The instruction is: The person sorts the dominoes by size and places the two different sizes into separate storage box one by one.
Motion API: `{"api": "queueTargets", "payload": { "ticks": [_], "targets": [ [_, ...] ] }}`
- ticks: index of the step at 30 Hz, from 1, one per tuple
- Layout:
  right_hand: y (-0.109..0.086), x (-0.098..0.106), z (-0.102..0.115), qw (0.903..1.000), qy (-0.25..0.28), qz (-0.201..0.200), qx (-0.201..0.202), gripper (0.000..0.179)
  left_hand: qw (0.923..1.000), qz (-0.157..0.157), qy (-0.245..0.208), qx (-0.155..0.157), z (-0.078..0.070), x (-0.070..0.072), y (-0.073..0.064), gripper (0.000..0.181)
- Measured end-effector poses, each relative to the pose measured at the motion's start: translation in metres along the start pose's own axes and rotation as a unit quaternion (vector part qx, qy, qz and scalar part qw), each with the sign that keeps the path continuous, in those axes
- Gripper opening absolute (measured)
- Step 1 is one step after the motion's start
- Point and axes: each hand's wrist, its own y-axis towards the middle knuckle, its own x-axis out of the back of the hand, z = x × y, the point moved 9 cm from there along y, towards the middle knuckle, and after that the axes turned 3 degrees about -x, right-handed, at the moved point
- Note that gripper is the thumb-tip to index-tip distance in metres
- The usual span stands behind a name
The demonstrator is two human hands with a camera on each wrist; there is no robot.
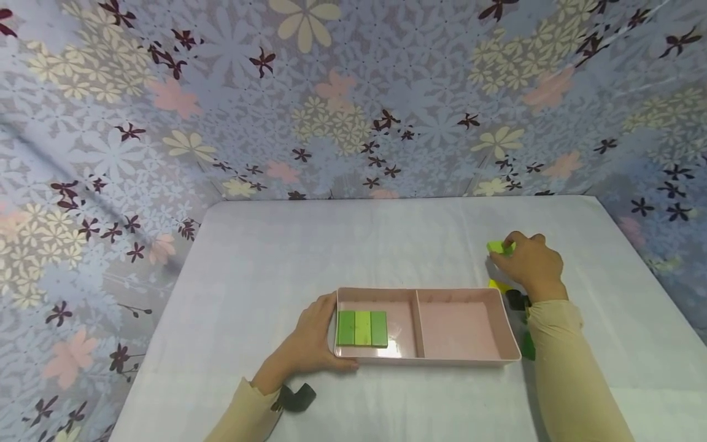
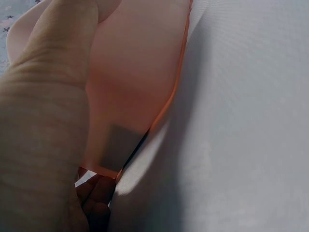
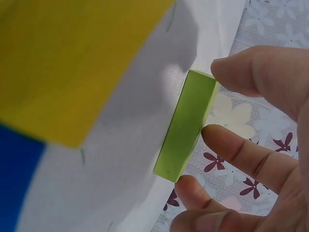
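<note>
A pink two-compartment tray [image 1: 458,328] lies on the white table. Its left compartment holds three blocks side by side: a green block [image 1: 346,328], a lighter green block [image 1: 363,328] and another green block [image 1: 378,328]. My left hand [image 1: 310,341] grips the tray's left end, thumb along the front wall and fingers along the left side. Beyond the tray's far right corner, my right hand [image 1: 533,264] pinches a light green block [image 3: 186,128] between thumb and fingertips. In the left wrist view, the forearm covers part of the tray wall [image 2: 135,72].
Close to the tray's right end lies a yellow piece [image 1: 499,286], with a dark green piece [image 1: 528,347] partly hidden under the right forearm. The right wrist view also shows a blue piece [image 3: 17,179]. Floral-patterned cloth [image 1: 331,123] rises behind the table.
</note>
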Motion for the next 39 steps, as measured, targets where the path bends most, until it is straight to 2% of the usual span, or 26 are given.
{"api": "queueTargets", "payload": {
  "ticks": [6, 10, 25, 31, 35, 39],
  "targets": [
    [-0.003, 0.000, -0.007, 0.9998, 0.001, 0.004, -0.019, 0.056, 0.9999, 0.011, 0.001, 0.001, -0.003, -0.003, 0.000, 0.129],
    [-0.005, 0.002, -0.009, 0.9997, -0.002, 0.004, -0.024, 0.055, 1.0000, 0.007, 0.002, -0.003, -0.006, -0.004, -0.001, 0.128],
    [-0.016, 0.008, -0.021, 0.9995, 0.022, 0.007, -0.022, 0.063, 0.9999, 0.004, 0.001, -0.014, -0.012, -0.007, -0.001, 0.127],
    [-0.029, 0.023, -0.018, 0.9986, 0.040, -0.036, 0.002, 0.061, 0.9999, 0.005, -0.011, 0.000, -0.010, -0.005, -0.003, 0.127],
    [-0.043, 0.036, -0.012, 0.9957, 0.057, -0.070, 0.021, 0.059, 1.0000, 0.001, -0.008, 0.003, -0.007, -0.003, -0.003, 0.126],
    [-0.057, 0.045, -0.005, 0.9933, 0.067, -0.087, 0.037, 0.055, 1.0000, 0.001, -0.001, 0.004, -0.004, -0.001, -0.001, 0.126]
  ]
}}
